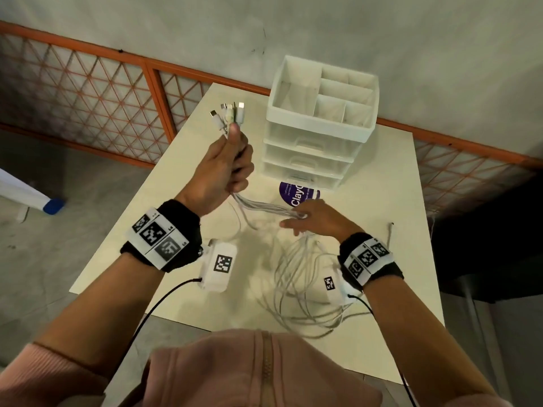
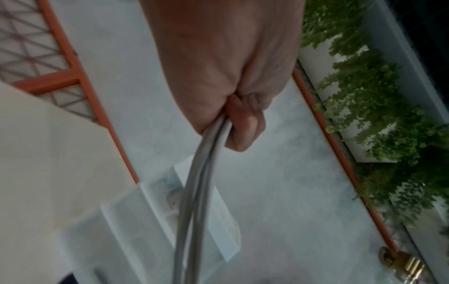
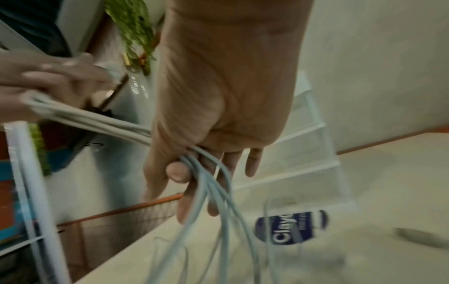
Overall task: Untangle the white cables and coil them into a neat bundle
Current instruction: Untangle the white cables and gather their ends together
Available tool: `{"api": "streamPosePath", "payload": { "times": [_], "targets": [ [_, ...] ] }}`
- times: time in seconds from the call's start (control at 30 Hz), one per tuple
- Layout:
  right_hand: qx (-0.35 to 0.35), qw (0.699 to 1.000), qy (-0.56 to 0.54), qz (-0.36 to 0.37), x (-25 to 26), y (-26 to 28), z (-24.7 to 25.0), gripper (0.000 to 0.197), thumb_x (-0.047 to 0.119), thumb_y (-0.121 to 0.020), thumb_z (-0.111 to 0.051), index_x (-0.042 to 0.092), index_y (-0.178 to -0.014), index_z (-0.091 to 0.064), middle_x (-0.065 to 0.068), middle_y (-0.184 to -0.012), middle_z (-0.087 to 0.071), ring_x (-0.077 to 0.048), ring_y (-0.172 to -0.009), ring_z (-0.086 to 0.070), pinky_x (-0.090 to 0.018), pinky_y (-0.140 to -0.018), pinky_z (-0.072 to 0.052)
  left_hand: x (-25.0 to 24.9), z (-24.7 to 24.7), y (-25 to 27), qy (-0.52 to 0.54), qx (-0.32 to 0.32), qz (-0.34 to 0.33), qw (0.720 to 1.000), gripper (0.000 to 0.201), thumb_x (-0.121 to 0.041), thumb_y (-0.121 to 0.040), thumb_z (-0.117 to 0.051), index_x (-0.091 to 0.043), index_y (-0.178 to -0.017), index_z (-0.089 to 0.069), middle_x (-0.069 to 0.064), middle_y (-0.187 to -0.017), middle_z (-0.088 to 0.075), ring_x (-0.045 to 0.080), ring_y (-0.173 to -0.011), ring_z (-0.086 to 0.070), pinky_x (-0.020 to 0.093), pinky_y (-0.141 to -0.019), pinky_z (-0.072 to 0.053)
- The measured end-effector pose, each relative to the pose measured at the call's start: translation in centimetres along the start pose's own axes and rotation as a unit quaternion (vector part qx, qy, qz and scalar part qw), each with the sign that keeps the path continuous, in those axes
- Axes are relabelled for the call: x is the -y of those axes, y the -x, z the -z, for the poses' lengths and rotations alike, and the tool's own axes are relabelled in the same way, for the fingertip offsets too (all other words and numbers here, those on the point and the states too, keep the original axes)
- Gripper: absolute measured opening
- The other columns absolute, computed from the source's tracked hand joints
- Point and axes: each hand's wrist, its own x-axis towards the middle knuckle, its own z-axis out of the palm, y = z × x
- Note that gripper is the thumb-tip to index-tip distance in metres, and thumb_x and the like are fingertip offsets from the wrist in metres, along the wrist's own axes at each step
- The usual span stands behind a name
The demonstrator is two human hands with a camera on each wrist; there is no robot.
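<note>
Several white cables held taut between two hands

Several thin white cables (image 1: 264,205) run from the left hand (image 1: 223,168) down to the right hand (image 1: 317,220) above the pale cream desk (image 1: 382,177). The left hand is raised over the far left part of the desk, its fingers (image 2: 243,124) clamped in a fist round the bundled cables, and the metal-tipped white plugs (image 1: 230,113) stick up out of the top of the fist. The right hand sits lower and nearer, fingers (image 3: 252,163) mostly straight and spread, with the thumb pressing the strands against them; the cables pass through this loose hold. Below the right hand the rest of the cables fall in slack, overlapping loops (image 1: 302,277) on the near right part of the desk. At the far side of the desk stands a white plastic drawer organiser (image 1: 320,118) with open compartments on top, and a round purple sticker (image 1: 296,193) lies just in front of it
</note>
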Motion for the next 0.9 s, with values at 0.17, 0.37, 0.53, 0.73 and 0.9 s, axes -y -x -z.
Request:
{"api": "streamPosePath", "payload": {
  "times": [0.17, 0.37, 0.53, 0.73, 0.9],
  "targets": [
    [-0.131, 0.987, -0.092, -0.020, -1.8, 1.9, 3.0, 0.015, 0.026, -0.078, -0.075, 0.019, -0.066, -0.069, 0.000, -0.053, -0.065, 0.001, -0.038, -0.054, -0.014, -0.047, -0.045, 1.6, 1.0, 0.9, -0.266, 0.026, 0.009, 0.964, 0.032, -0.035, -0.087, -0.064, -0.013, -0.071, -0.049, -0.010, -0.051, -0.027, 0.007, -0.043, -0.025, 0.017, -0.043, -0.024],
    [-0.172, 0.978, -0.103, 0.052, 2.1, 3.0, 4.9, 0.027, 0.011, -0.076, -0.074, 0.005, -0.058, -0.054, 0.006, -0.041, -0.045, -0.006, -0.033, -0.044, -0.016, -0.040, -0.036, 5.2, -1.5, 1.0, -0.364, 0.087, 0.040, 0.927, 0.037, -0.024, -0.079, -0.076, -0.031, -0.053, -0.051, -0.015, -0.040, -0.046, -0.001, -0.040, -0.038, 0.014, -0.046, -0.030],
    [-0.075, 0.986, -0.146, 0.025, 0.2, 3.9, 4.6, 0.019, 0.025, -0.075, -0.077, 0.014, -0.069, -0.063, 0.002, -0.048, -0.056, -0.011, -0.042, -0.050, -0.014, -0.050, -0.041, 3.5, -1.2, 0.0, -0.305, -0.007, -0.012, 0.952, 0.030, -0.020, -0.088, -0.066, -0.026, -0.060, -0.055, -0.011, -0.040, -0.048, 0.000, -0.039, -0.039, 0.017, -0.046, -0.033],
    [-0.062, 0.980, -0.189, -0.008, -3.7, 5.2, 4.4, 0.017, 0.011, -0.083, -0.068, -0.003, -0.077, -0.061, -0.009, -0.054, -0.052, -0.012, -0.052, -0.057, -0.013, -0.058, -0.047, 2.7, 1.1, -1.7, -0.282, -0.111, -0.090, 0.949, 0.038, -0.026, -0.088, -0.065, 0.010, -0.077, -0.057, 0.010, -0.062, -0.046, 0.017, -0.061, -0.040, 0.028, -0.056, -0.033],
    [-0.141, 0.967, -0.212, -0.006, -3.5, 6.3, 6.1, 0.029, 0.029, -0.092, -0.055, 0.004, -0.079, -0.063, 0.001, -0.055, -0.042, -0.007, -0.047, -0.044, -0.022, -0.066, -0.048, 5.8, 3.3, -2.2, -0.335, -0.180, -0.001, 0.925, 0.029, -0.024, -0.087, -0.067, -0.011, -0.063, -0.059, -0.006, -0.045, -0.043, 0.005, -0.040, -0.041, 0.028, -0.050, -0.031]
  ]
}}
